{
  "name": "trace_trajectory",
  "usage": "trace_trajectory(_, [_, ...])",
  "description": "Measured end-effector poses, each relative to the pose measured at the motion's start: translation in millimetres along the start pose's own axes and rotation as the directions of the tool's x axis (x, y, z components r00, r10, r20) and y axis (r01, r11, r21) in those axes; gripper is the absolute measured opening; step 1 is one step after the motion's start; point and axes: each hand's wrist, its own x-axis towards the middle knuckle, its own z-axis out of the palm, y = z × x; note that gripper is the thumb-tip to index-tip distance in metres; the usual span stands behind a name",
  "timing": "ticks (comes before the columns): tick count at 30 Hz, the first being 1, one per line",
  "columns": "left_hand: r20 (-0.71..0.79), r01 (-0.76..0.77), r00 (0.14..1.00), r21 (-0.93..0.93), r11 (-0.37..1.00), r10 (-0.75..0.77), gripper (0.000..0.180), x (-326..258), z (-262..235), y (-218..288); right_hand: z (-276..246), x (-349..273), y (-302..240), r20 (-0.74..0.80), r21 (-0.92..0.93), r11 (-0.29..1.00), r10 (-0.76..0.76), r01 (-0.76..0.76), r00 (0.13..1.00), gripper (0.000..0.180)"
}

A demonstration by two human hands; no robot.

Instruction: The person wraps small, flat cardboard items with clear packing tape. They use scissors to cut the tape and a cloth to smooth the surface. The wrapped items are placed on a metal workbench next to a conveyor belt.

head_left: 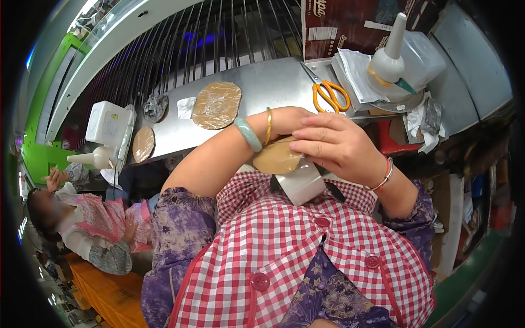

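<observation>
In front of my chest my two hands come together. My left hand (290,120) reaches across from the left, a green and a gold bangle on its wrist; its fingers are hidden behind my right hand. My right hand (340,143) has bent fingers closed at the edge of a rounded brown cardboard piece (276,157) covered in shiny clear film. Below it hangs a white, glossy roll-like thing (302,185), partly covered, whose kind I cannot make out. Orange-handled scissors (330,97) lie on the metal table just beyond my hands.
A larger film-covered cardboard piece (217,105) and a smaller one (144,144) lie on the metal table (268,82). White nozzle bottles (389,65) stand at right, beside a dark red carton (350,30). A white container (108,123) is at left; a person in pink (104,218) sits beyond.
</observation>
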Motion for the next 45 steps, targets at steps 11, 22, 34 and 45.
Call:
trace_trajectory(11, [-0.88, -0.338, 0.471, -0.116, 0.934, 0.062, 0.037, -42.9, -17.9, -13.3, 22.3, -21.1, 34.6, -0.411, 0.076, 0.91, 0.401, -0.408, 0.819, 0.011])
trace_trajectory(22, [-0.66, -0.277, 0.747, -0.412, 0.868, -0.075, 0.039, -86.8, 59.2, -13.7, 66.2, -13.1, 41.4, -0.062, 0.338, 0.775, 0.585, -0.535, 0.809, 0.022])
trace_trajectory(34, [-0.418, -0.181, 0.906, -0.525, 0.831, -0.067, 0.039, -106.6, 58.1, 17.6, 71.0, -8.3, 42.3, 0.006, 0.235, 0.879, 0.426, -0.415, 0.905, 0.028])
trace_trajectory(45, [-0.292, -0.073, 0.947, -0.6, 0.797, -0.133, 0.043, -115.8, 58.3, 21.8, 63.8, -15.2, 26.3, -0.15, -0.015, 0.982, 0.181, -0.186, 0.972, 0.036])
